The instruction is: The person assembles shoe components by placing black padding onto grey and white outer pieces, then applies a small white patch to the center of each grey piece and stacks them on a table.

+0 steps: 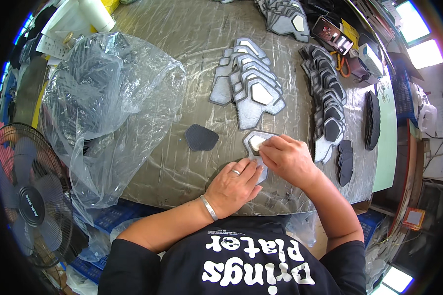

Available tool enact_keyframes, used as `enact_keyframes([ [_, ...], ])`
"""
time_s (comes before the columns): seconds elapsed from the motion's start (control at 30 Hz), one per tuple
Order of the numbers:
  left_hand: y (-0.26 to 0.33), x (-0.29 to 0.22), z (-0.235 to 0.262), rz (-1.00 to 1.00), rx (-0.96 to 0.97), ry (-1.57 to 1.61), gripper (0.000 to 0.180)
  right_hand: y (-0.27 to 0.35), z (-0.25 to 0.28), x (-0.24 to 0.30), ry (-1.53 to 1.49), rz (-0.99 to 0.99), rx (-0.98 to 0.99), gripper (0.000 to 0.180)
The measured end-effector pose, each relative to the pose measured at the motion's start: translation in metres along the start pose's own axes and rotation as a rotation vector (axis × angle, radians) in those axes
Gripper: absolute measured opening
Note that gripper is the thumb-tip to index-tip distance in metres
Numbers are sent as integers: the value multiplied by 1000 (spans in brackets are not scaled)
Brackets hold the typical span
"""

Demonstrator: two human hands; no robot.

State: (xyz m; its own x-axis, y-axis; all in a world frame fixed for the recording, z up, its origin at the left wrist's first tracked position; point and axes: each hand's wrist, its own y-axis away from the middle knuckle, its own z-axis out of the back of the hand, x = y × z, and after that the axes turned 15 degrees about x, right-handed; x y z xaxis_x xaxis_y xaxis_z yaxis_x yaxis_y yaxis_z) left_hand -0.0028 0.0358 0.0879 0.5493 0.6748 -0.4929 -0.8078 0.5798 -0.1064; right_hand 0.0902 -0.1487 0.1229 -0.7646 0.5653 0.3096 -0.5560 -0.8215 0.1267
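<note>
Hands are seen from the head camera over a worktop (182, 29) wrapped in clear film. A grey shaped piece with a pale centre patch (255, 144) lies flat near the worktop's front edge, its long axis running from the near edge away toward the far right, its broad end pointing away. The left hand (234, 184) is laid flat with fingers spread narrow, pressing the near end of the piece. The right hand (286, 157) rests on its right side, fingers curled close together on the pale patch. Beyond the piece, a fanned row of like grey pieces (248, 81) is spread. Left of the piece lies a dark oval pad (201, 137); farther left, a crumpled clear plastic bag (103, 108). To the right, a stack of dark pieces (327, 93) is ranged.
</note>
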Motion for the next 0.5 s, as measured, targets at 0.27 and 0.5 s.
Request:
enact_keyframes([
  [0.27, 0, 0, 1, 8, 6, -5, 45, 0, -3, 8, 110, -5, -54, 23],
  [0.5, -1, -1, -1, 14, 22, -9, 45, 2, -14, 3, 49, -20, -233, 18],
])
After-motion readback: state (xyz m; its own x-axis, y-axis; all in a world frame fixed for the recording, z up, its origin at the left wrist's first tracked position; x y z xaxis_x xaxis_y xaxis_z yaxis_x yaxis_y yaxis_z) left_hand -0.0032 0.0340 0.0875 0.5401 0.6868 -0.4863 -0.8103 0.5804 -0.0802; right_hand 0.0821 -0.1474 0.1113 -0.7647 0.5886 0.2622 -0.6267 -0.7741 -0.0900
